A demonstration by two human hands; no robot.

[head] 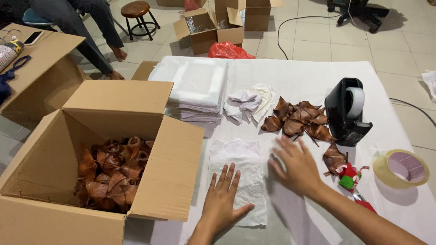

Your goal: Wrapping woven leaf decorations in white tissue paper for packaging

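A crumpled sheet of white tissue paper [243, 163] lies flat on the white table cover [313, 77]. My left hand [222, 199] presses on its lower left part, fingers spread. My right hand [295, 165] rests flat at its right edge, fingers apart and slightly blurred. Both hands hold nothing. Just beyond the right hand sits a pile of brown dried leaf-shaped pieces [299, 120], with one more brown piece [334, 159] to its right.
An open cardboard box [168, 168] full of brown pieces stands at the left. A stack of white sheets [195, 90], crumpled tissue [247, 104], a black tape dispenser [347, 111], a tape roll [402, 168] and a red-green item [349, 177] surround the hands. A person's legs [91, 31] are at the far left.
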